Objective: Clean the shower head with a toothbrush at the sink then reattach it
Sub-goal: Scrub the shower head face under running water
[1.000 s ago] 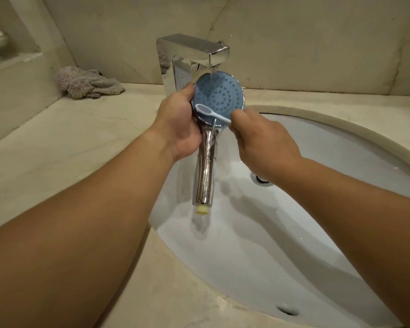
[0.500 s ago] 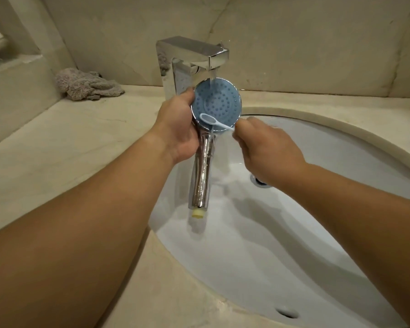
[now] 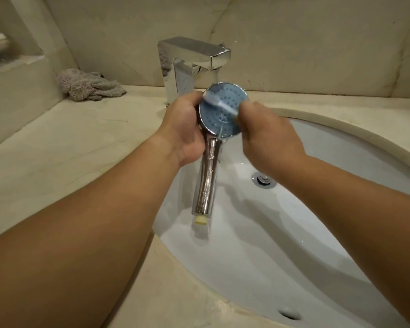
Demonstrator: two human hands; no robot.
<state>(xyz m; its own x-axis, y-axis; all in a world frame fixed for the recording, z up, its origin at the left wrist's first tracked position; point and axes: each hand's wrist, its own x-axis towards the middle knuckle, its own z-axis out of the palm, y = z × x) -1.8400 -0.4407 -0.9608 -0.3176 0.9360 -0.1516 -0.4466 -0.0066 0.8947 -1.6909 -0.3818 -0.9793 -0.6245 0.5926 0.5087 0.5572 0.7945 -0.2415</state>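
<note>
Since a moment ago our toothbrush (image 3: 219, 104) has swept up across the shower head (image 3: 223, 112); scrubbing continues. Our left hand (image 3: 182, 129) grips it over the sink (image 3: 341, 162), right hand (image 3: 268, 138) pinching the brush.

Glossy chrome shower head (image 3: 207, 181) handle; glossy white sink (image 3: 258, 245); fuzzy grey cloth (image 3: 88, 87)

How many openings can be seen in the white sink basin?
2. The round chrome drain sits at the basin's bottom, partly hidden behind the right forearm. The dark oval overflow slot is in the white sink basin wall nearest the camera.
</note>
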